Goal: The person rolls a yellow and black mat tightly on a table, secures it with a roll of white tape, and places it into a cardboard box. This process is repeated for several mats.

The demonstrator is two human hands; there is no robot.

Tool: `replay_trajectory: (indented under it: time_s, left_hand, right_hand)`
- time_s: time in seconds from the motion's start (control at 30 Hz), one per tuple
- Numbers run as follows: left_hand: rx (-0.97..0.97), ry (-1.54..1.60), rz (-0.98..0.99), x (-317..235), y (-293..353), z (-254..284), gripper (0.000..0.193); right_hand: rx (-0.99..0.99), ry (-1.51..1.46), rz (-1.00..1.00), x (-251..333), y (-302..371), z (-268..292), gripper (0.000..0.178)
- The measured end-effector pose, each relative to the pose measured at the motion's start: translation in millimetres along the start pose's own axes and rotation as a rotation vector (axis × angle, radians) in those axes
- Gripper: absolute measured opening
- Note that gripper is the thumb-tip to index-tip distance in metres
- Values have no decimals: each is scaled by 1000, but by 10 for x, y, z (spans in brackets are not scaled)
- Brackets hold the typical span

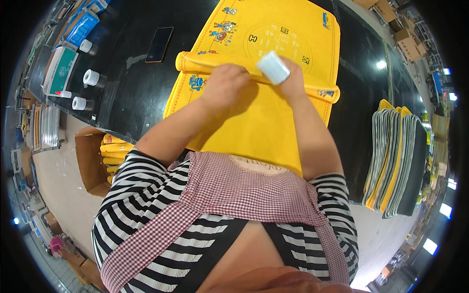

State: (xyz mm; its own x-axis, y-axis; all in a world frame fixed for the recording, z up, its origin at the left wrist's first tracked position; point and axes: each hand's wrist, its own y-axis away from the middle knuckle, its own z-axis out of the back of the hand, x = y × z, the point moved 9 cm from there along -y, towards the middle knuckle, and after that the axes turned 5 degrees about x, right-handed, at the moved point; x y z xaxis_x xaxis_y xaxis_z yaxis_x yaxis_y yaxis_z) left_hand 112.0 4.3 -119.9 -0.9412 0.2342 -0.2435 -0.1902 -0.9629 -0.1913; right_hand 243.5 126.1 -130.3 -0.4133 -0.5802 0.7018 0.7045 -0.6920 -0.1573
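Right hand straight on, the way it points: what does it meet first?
Besides the pale block in the right hand, probably the printed face of the yellow mat beyond the yellow roll; height unclear.

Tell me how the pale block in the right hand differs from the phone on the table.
The pale block is whitish; the phone is dark. The block is in the right hand, over the yellow mat; the phone lies flat on the black table, touched by neither hand. The block looks stubbier; the phone, longer and thinner. Both look roughly rectangular.
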Motion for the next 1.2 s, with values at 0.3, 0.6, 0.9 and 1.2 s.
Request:
replay_trajectory:
  time_s: [0.3,0.6,0.9,1.2]
  left_hand:
    - [-78,-118,-2,328,-838,-130,79]
    - [256,-26,242,841,-1361,-218,58]
    - [-438,556,957,1593,1595,1495,50]
    - [-1136,160,1500,2599,5526,1664,69]
  right_hand:
    - [-84,-308,77,-357,-732,212,43]
    - [356,-192,157,215,504,-397,45]
    - [-540,-443,-730,-1473,3400,1311,33]
    - [-823,-632,-1142,-2355,4537,1614,41]
